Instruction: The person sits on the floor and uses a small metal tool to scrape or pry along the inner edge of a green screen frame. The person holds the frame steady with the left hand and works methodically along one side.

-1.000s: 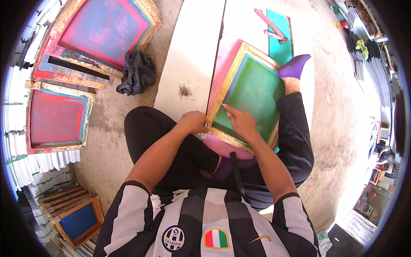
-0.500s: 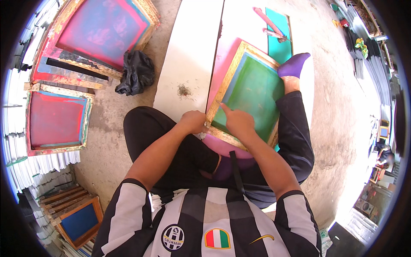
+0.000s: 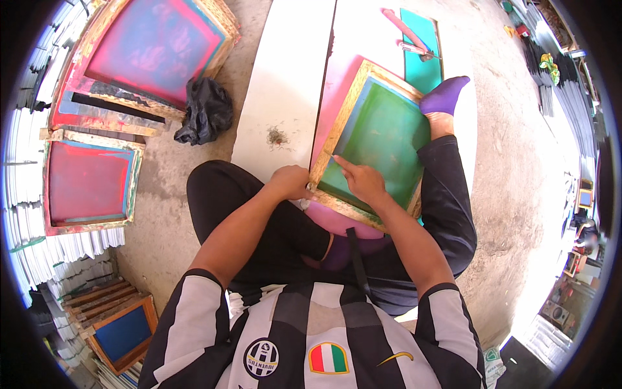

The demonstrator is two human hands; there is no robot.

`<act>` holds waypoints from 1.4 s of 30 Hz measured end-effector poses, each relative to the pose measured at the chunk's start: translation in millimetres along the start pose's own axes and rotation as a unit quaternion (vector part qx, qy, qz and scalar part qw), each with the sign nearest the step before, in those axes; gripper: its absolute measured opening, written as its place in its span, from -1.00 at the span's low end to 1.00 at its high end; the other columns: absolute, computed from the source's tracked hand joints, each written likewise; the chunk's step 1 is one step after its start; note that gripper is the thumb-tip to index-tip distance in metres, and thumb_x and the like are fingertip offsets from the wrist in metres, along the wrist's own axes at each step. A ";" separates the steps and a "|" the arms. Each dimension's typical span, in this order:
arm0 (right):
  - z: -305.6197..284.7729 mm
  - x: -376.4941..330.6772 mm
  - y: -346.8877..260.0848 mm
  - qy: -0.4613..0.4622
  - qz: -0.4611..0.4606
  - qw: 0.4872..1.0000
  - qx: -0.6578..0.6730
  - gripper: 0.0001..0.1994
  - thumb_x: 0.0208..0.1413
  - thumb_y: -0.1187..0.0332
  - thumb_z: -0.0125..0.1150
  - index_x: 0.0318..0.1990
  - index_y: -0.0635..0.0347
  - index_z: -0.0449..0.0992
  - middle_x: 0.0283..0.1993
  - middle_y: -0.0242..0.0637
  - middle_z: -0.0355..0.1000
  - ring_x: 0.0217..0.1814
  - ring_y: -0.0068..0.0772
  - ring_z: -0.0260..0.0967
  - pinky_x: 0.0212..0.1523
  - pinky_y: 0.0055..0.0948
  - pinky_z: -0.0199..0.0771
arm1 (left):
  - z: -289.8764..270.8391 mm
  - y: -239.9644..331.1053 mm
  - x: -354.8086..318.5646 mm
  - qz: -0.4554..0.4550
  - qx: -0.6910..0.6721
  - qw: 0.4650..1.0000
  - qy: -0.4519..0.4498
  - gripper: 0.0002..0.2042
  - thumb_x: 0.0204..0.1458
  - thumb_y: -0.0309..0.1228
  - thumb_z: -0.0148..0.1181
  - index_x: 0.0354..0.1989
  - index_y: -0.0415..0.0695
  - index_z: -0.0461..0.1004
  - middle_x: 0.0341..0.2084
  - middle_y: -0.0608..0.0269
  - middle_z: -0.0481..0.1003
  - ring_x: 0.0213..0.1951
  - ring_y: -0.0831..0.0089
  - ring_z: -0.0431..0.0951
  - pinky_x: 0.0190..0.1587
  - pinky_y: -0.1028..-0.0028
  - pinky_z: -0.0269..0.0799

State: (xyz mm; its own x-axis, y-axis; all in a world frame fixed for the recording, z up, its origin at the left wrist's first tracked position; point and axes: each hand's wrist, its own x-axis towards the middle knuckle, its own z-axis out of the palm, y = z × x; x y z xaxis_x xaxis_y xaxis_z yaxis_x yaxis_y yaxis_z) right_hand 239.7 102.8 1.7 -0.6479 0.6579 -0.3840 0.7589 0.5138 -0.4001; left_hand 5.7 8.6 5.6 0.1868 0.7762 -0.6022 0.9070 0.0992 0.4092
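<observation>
Closest in is the striped shirt [image 3: 311, 330], on the near side of the green-meshed frame [image 3: 376, 139] and apart from it; black trousers [image 3: 447, 194] spread to the left and right of that frame. The frame itself lies between the legs, turned askew, partly over a pink sheet [image 3: 343, 220] that shows beyond its near and left edges.

The left hand [image 3: 289, 183] is at the frame's near left corner, fingers curled in and thumb against the wood, so it is closed on that corner; its fingertips are hidden. The right hand [image 3: 367, 183] is over the near left part of the frame's mesh, forefinger stretched toward the left wooden side and the other fingers folded under. Something thin shows at the forefinger's tip, too small to name; I cannot tell how firmly this hand is closed, or whether it rests on the mesh.

A foot in a purple sock [image 3: 444, 96] meets the frame's far right corner. Left of the frame is a white board [image 3: 285, 78], with a small patch of dark scraps [image 3: 277, 135] on it. Farther left of the frame are a crumpled black bag [image 3: 206, 111] and a red-edged screen [image 3: 153, 52]. Beyond the frame's far end, a red-handled tool [image 3: 407, 29] lies across a teal board [image 3: 421, 74].
</observation>
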 end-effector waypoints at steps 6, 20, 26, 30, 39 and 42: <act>8.9 16.7 25.3 -0.026 -0.052 0.985 0.163 -0.56 0.42 0.16 0.01 0.40 -0.56 0.38 -0.22 -0.09 0.62 -0.22 0.08 0.60 -0.16 0.08 0.58 | -2.2 -1.9 2.0 -0.002 0.002 1.000 -0.022 -0.42 -0.11 0.14 0.47 -0.34 -0.26 0.69 -0.37 -0.13 0.65 -0.21 -0.09 0.68 -0.13 0.05 0.57; 15.6 22.7 30.1 0.003 -0.079 0.975 0.209 -0.59 0.38 0.25 0.14 0.35 -0.27 0.49 -0.12 -0.12 0.64 -0.17 -0.11 0.61 -0.08 -0.18 0.57 | -6.5 1.4 -0.6 -0.021 -0.013 0.999 -0.031 -0.46 -0.14 0.10 0.51 -0.34 -0.22 0.69 -0.37 -0.04 0.66 -0.21 -0.03 0.70 -0.13 0.08 0.59; 13.8 36.2 39.2 -0.053 -0.025 0.927 0.371 -0.58 0.42 0.27 0.14 0.39 -0.16 0.47 -0.50 -0.48 0.37 -0.44 -0.52 0.37 -0.30 -0.30 0.51 | 0.4 -2.3 2.8 -0.006 -0.015 1.000 -0.007 -0.45 -0.12 0.13 0.48 -0.36 -0.23 0.70 -0.41 -0.09 0.64 -0.25 -0.07 0.68 -0.14 0.06 0.57; -10.4 25.7 14.0 -0.145 0.105 0.885 0.429 -0.59 0.40 0.23 0.14 0.37 -0.25 0.48 -0.49 -0.37 0.47 -0.45 -0.36 0.46 -0.32 -0.19 0.54 | -7.4 2.5 -3.8 -0.006 -0.026 1.000 -0.015 -0.45 -0.12 0.14 0.49 -0.34 -0.21 0.70 -0.40 -0.07 0.65 -0.24 -0.06 0.69 -0.14 0.06 0.57; -12.8 -20.1 -20.9 0.020 0.005 1.000 -0.013 -0.58 0.40 0.15 0.04 0.37 -0.41 0.42 -0.27 -0.02 0.57 -0.25 0.10 0.59 -0.23 0.07 0.57 | -7.1 2.3 -5.3 -0.014 -0.022 1.000 -0.014 -0.51 -0.10 0.07 0.48 -0.30 -0.17 0.72 -0.36 -0.05 0.67 -0.21 -0.03 0.70 -0.13 0.07 0.58; -17.9 -21.0 -29.4 0.009 0.019 0.999 -0.045 -0.57 0.39 0.17 0.04 0.38 -0.41 0.41 -0.27 -0.02 0.55 -0.24 0.10 0.59 -0.25 0.08 0.57 | -3.0 0.3 -3.0 -0.014 -0.023 1.000 -0.009 -0.54 -0.09 0.04 0.47 -0.31 -0.17 0.72 -0.36 -0.06 0.67 -0.21 -0.03 0.70 -0.13 0.08 0.59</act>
State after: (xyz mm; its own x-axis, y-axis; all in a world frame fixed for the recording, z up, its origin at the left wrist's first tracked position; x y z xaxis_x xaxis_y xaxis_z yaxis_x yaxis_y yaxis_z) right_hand 232.1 83.8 36.5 -0.6183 0.6870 -0.3818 0.7859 0.5351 -0.3099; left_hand 4.2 8.2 9.6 0.1699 0.7610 -0.6261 0.8935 0.1490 0.4236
